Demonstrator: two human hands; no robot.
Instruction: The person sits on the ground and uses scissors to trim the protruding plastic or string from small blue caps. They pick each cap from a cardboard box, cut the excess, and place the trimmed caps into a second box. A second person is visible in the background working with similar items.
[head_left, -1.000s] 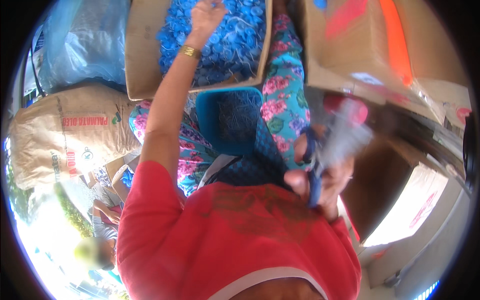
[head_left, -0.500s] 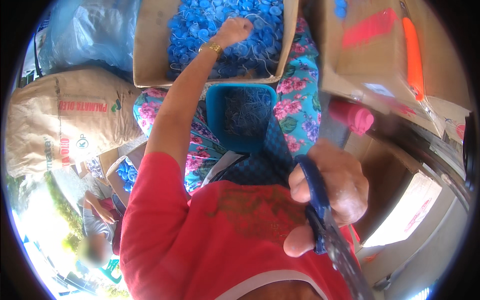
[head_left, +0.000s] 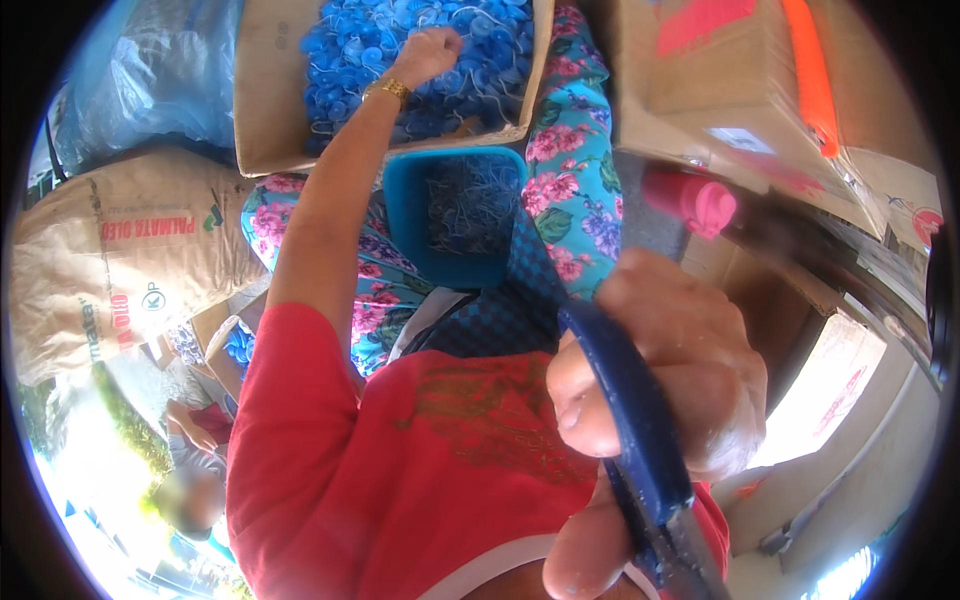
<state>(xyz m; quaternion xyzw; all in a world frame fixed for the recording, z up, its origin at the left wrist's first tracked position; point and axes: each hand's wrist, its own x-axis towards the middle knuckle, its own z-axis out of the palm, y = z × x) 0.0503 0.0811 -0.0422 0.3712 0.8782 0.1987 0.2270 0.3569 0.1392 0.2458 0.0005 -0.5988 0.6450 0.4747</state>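
Note:
My left hand (head_left: 425, 55) is in a cardboard box (head_left: 270, 90) of blue plastic discs (head_left: 350, 35) with white strings, its fingers closed; whatever they hold is hidden. Close to the camera at lower right, my right hand (head_left: 660, 370) grips dark blue-handled scissors (head_left: 630, 410), whose metal part runs off the lower edge. Between my flowered trouser legs (head_left: 560, 190) stands a teal bin (head_left: 425, 265) holding white strings (head_left: 470, 195).
A paper sack (head_left: 180, 230) and blue plastic bag (head_left: 150, 70) lie on the left. Cardboard boxes (head_left: 710, 90), an orange object (head_left: 815, 90) and a pink bottle (head_left: 690, 200) are on the right. Another person (head_left: 190, 490) sits at lower left, near more blue discs (head_left: 238, 345).
My right hand has come much closer to the camera, with the scissors turning downward toward me. My left hand has shifted slightly toward me within the box, and its fingers are more tightly curled.

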